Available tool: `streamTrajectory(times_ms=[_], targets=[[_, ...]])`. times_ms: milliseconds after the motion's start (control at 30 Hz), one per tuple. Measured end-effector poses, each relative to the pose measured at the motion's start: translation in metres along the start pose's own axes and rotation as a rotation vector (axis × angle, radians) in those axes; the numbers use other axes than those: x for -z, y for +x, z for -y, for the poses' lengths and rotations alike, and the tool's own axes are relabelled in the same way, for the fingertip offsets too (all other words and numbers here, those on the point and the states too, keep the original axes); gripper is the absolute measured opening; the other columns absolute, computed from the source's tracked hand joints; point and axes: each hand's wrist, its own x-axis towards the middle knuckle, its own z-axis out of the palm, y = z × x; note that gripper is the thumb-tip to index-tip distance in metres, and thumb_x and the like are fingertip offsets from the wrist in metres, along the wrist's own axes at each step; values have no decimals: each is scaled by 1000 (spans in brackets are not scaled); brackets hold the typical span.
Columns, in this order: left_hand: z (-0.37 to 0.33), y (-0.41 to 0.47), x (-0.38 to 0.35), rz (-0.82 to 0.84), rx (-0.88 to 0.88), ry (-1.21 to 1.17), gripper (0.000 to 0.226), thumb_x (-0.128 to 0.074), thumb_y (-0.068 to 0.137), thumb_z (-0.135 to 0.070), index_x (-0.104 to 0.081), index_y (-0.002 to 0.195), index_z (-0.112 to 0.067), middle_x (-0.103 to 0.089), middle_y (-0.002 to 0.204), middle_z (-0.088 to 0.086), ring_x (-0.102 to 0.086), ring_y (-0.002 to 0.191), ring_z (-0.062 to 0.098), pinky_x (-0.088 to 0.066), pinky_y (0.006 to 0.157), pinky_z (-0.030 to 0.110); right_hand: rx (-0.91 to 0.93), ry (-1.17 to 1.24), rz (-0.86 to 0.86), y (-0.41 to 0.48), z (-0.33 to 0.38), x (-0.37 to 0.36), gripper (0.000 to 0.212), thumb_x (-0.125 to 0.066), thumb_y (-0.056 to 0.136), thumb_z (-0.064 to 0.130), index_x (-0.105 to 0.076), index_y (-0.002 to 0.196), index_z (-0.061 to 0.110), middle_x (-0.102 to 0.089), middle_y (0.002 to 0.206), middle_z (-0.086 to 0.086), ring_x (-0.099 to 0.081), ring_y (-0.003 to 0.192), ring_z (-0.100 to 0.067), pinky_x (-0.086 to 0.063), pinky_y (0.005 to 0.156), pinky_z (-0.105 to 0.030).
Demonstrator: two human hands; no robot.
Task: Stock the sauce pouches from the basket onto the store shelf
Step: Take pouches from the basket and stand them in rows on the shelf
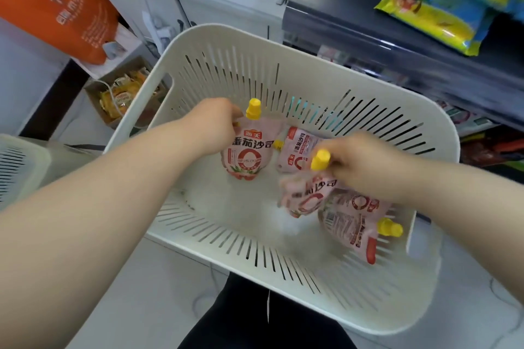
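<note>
A cream slotted basket [198, 45] stands in front of me on the floor. Inside it, my left hand [215, 122] grips a pink sauce pouch [245, 154] near its yellow cap and holds it upright. To the right, my right hand [365, 161] pinches a second pouch [307, 197] just below its yellow cap; this pouch hangs, blurred. A third pouch [297, 150] lies behind, between my hands. Another pouch [351, 224] lies flat on the basket floor at the right. The dark store shelf [354, 25] runs along the upper right.
Yellow and blue snack packs [433, 8] sit on the shelf at the upper right. An orange bag [56, 0] rests on a white unit at the upper left. A cardboard box of orange packets [122, 96] sits beside the basket. Another cream basket [19, 161] is at the left edge.
</note>
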Motion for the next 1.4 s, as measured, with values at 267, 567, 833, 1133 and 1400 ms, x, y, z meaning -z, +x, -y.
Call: streamTrajectory(times_ms=[267,567,833,1133,1400], targets=[[0,9,-17,-53,221,-683,68,-80,71,-17,-50,131,-5,-59,122,4,-58,98,19,-45,79,26,-300,537,-376,34,-15,-25,16,-58,86,10,-53,72,17,-56,71,0,-54,76,-22,-42,62,-28],[-3,22,-31,-247,250,-643,8,-70,82,-14,-66,75,-15,-64,74,2,-57,77,20,-46,62,24,-503,665,-545,63,-26,-27,19,-67,83,19,-65,75,2,-68,88,-20,-63,84,-34,-49,68,-36],[-8,34,-28,-231,376,-996,52,-80,72,-23,-62,120,-12,-69,104,5,-67,89,23,-55,81,37,-548,871,-699,82,-10,-37,24,-70,78,33,-56,62,21,-67,73,-7,-64,76,-30,-53,70,-41],[-14,39,-25,-188,58,-828,28,-70,81,-8,-66,108,-17,-64,90,-5,-61,88,12,-52,79,22,-569,812,-896,87,-2,-45,12,-66,81,20,-62,76,9,-53,62,1,-53,69,-24,-33,58,-27],[-16,32,-46,68,115,-1065,30,-67,85,-11,-64,112,-23,-68,96,-2,-68,84,13,-55,71,15,-525,1683,-794,77,7,-74,16,-71,80,13,-69,95,19,-72,94,-5,-70,85,-23,-56,80,-38]])
